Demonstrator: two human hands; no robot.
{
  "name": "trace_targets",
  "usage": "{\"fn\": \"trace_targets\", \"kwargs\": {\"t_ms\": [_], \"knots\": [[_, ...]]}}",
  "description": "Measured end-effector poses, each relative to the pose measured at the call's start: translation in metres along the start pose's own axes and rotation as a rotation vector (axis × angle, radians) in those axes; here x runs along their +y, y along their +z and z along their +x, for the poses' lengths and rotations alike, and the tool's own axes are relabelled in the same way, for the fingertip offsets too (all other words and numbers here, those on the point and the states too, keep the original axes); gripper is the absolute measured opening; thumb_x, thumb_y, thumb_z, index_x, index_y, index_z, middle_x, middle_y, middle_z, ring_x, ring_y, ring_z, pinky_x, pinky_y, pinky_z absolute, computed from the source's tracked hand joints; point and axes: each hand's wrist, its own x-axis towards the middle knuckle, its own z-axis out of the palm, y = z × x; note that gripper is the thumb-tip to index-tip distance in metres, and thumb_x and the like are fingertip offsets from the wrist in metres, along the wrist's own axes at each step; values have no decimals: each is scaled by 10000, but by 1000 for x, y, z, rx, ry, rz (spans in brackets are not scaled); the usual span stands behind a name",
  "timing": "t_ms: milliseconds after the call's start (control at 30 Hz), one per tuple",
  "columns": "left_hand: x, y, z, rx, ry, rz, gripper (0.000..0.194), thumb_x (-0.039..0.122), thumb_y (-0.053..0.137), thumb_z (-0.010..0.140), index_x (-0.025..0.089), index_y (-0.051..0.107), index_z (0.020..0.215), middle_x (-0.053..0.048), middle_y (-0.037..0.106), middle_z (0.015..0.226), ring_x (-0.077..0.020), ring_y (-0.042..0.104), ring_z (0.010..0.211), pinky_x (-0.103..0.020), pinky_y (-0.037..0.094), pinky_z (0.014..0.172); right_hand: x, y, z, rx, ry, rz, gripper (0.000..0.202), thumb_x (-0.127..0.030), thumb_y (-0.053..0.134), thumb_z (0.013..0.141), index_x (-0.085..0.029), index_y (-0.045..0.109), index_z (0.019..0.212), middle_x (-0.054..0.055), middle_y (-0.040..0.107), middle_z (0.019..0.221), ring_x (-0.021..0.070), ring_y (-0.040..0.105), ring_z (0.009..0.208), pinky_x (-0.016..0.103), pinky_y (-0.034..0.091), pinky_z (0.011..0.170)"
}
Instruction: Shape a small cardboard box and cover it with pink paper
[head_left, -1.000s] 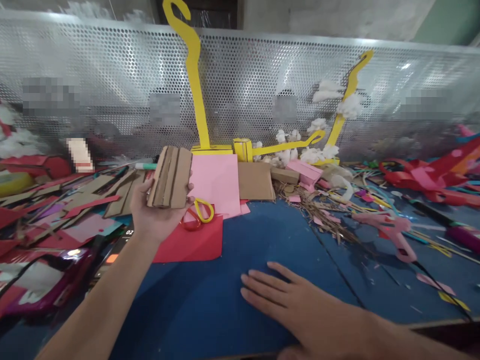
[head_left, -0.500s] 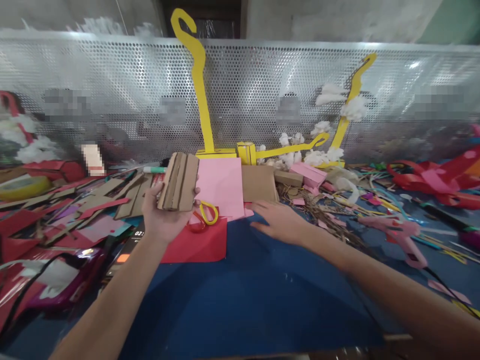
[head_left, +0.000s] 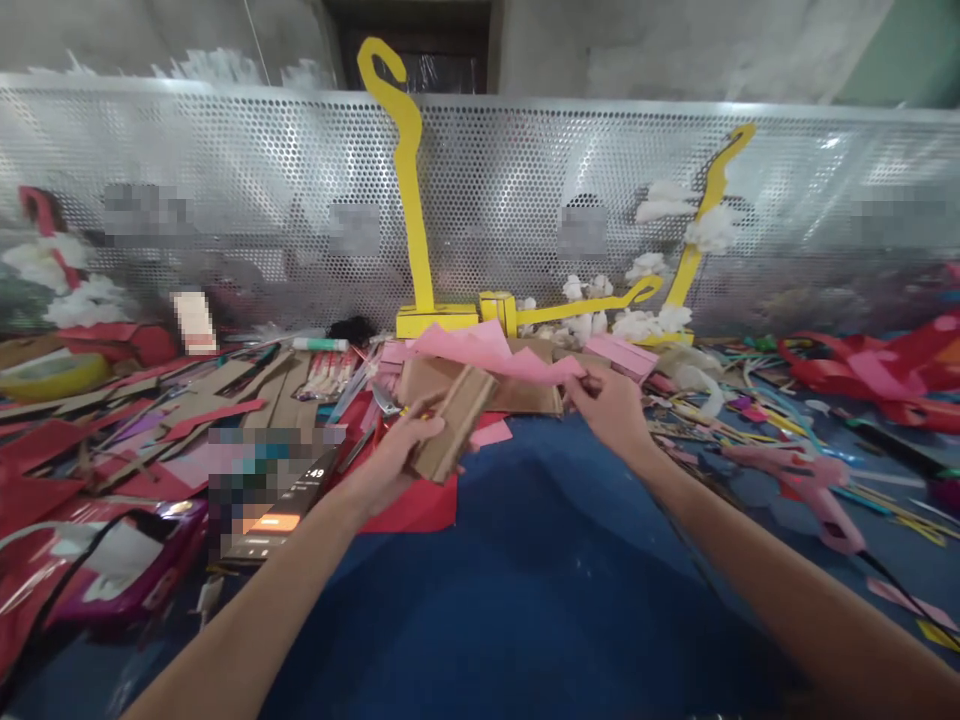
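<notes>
My left hand (head_left: 401, 455) is closed around a small folded cardboard piece (head_left: 453, 424), tilted over the red sheet (head_left: 420, 508). Between thumb and fingers, my right hand (head_left: 609, 405) pinches the right end of a pink paper sheet (head_left: 495, 352), which is lifted and bent. Brown cardboard (head_left: 529, 396) lies beneath the pink paper. Scissors, partly covered by my left hand, lie at its upper side. Behind the paper, a yellow hook-shaped stand (head_left: 409, 190) rises from a yellow box base.
On the right lie a pink glue gun (head_left: 817, 485) and red ribbon strips (head_left: 885, 375). Cardboard and paper scraps, a phone (head_left: 281, 510) and a purple case (head_left: 142, 570) are on the left. A perforated metal panel (head_left: 487, 220) stands across the back.
My right hand has moved up and right and taken hold of the pink sheet, which has lifted. My left hand has moved right with the cardboard piece, now tilted differently.
</notes>
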Motion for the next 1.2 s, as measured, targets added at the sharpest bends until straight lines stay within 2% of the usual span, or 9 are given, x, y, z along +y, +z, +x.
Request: {"fn": "trace_targets", "kwargs": {"t_ms": [167, 267, 367, 467, 600, 767, 900, 1067, 1200], "knots": [[-31, 17, 1, 81, -122, -34, 547, 249, 805, 821, 217, 577, 1317, -114, 749, 1116, -242, 745, 945, -331, 599, 766, -28, 1, -34, 99, -82, 75, 286, -355, 535, 1009, -216, 763, 1112, 68, 804, 1076, 246, 747, 1010, 336, 560, 894], [-42, 18, 3, 50, -151, -71, 513, 240, 834, 798, 196, 623, 1263, -110, 755, 1062, -219, 722, 955, -310, 588, 800, -42, 9, -53, 38, -281, 175, 267, -249, 549, 1012, -255, 760, 1175, 53, 790, 1132, 221, 724, 1052, 351, 560, 948], [-43, 17, 3, 7, -163, -89, 384, 284, 806, 834, 209, 671, 1185, -103, 737, 1100, -229, 695, 970, -405, 604, 851, -47, 15, -66, -80, -548, 183, 355, -152, 591, 975, -297, 716, 1274, 43, 788, 1115, 226, 686, 1053, 397, 572, 938], [-41, 14, 1, -58, -193, -52, 373, 350, 775, 863, 219, 692, 1202, -134, 719, 1181, -279, 683, 1005, -528, 606, 859, -49, 16, -72, -139, -682, 161, 429, -128, 615, 957, -313, 672, 1340, 57, 771, 1101, 239, 656, 1032, 433, 577, 906], [-43, 10, 0, -177, -184, 9, 397, 414, 752, 871, 235, 712, 1223, -143, 719, 1212, -313, 673, 1060, -505, 607, 854, -51, 12, -75, -166, -697, 174, 425, -138, 600, 971, -314, 657, 1353, 80, 714, 1095, 230, 631, 997, 414, 573, 849], [-50, 8, 1, -162, -125, -48, 410, 360, 791, 831, 258, 717, 1221, -108, 755, 1127, -299, 682, 1020, -503, 590, 892, -50, 10, -79, -164, -712, 119, 458, -138, 617, 966, -316, 621, 1388, 72, 701, 1036, 233, 610, 946, 402, 548, 802], [-48, 13, -1, -170, -104, -28, 469, 341, 765, 864, 279, 659, 1317, -105, 734, 1189, -292, 662, 1082, -522, 555, 962, -46, 11, -80, -154, -736, 41, 436, -128, 618, 968, -277, 612, 1378, 65, 723, 1027, 229, 612, 967, 410, 532, 839], [-39, 22, -9, -315, -68, 60, 416, 229, 803, 829, 236, 697, 1231, -103, 706, 1217, -279, 617, 1189, -524, 457, 1102, -45, 11, -80, -132, -710, 12, 360, -131, 601, 977, -259, 646, 1310, 54, 746, 990, 221, 627, 934, 396, 529, 810], [-40, 25, -11, -331, -48, 13, 589, 387, 842, 799, 243, 641, 1334, -138, 669, 1332, -331, 573, 1285, -543, 445, 1102, -48, 10, -80, -117, -726, -9, 347, -135, 592, 981, -258, 651, 1300, 41, 756, 921, 216, 645, 897, 381, 520, 774]]}}
